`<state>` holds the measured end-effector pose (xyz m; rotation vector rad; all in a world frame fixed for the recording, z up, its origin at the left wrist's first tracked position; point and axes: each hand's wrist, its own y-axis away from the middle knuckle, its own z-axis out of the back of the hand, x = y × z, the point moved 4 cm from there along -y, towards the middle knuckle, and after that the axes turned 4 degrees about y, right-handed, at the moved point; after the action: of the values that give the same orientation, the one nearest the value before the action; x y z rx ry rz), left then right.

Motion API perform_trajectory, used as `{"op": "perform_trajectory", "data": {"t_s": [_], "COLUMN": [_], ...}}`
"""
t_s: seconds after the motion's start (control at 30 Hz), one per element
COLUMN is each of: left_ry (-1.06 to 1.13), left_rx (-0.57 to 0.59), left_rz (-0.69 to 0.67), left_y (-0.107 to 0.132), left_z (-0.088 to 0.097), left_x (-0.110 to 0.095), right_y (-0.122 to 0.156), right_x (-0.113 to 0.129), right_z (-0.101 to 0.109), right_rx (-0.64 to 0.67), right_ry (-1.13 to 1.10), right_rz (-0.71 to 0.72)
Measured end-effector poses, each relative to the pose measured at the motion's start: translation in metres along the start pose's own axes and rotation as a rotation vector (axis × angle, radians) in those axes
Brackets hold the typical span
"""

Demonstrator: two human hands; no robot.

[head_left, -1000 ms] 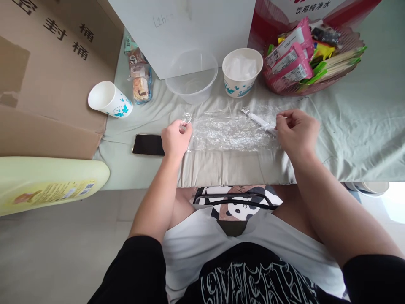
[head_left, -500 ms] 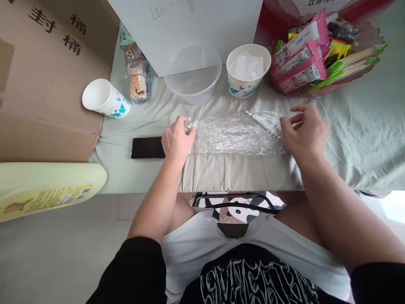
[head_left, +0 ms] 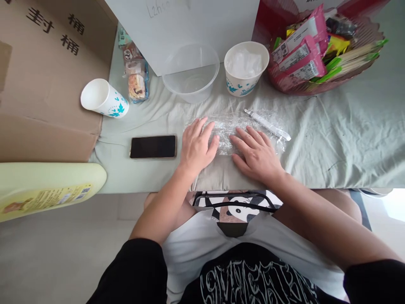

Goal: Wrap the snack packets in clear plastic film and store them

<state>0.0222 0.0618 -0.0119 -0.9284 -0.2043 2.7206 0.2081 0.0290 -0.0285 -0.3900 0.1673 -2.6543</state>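
Lying flat beneath both hands, the film [head_left: 224, 129] runs its long axis from left to right along the table [head_left: 332, 147], roughly parallel to its near edge. The left hand [head_left: 196, 147] covers the film's left end; the right hand [head_left: 257, 155] rests past its middle, so a stretch of crinkled film shows between the two and another reaches out beyond the right fingers.

Both hands are palm down with fingers spread and pointing away from the person, the thumbs turned in toward each other. Neither appears to pinch anything; whether the palms press hard or only rest lightly, I cannot tell.

The strip [head_left: 268, 126] lies over the film's right part, just beyond the right hand and well apart from the left. It slants, its far end to the left and its near end to the right, so the right hand is clearly the nearer one.

Relative to the hands, the film is under the fingers and also extends a little past their tips. The phone [head_left: 153, 146] lies just left of the left hand, while the bowl [head_left: 193, 90] and the tub [head_left: 242, 85] stand farther off, beyond the film.
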Motion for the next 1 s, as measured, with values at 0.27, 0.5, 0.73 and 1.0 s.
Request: {"op": "perform_trajectory", "data": {"t_s": [0.27, 0.5, 0.73, 1.0], "left_ry": [-0.264, -0.365, -0.177, -0.367], "left_rx": [-0.127, -0.257, -0.241, 0.090], "left_rz": [0.453, 0.432, -0.244, 0.023], "left_y": [0.003, 0.014, 0.015, 0.009], "left_z": [0.049, 0.068, 0.019, -0.012], "left_x": [0.040, 0.073, -0.006, -0.016], "right_y": [-0.002, -0.001, -0.002, 0.001], "right_x": [-0.008, -0.006, -0.002, 0.002], "right_z": [-0.003, -0.005, -0.007, -0.001], "right_rx": [0.127, 0.080, 0.021, -0.011], "right_ry": [0.071, 0.064, 0.085, 0.075], "right_rz": [-0.079, -0.079, -0.076, -0.066]}}
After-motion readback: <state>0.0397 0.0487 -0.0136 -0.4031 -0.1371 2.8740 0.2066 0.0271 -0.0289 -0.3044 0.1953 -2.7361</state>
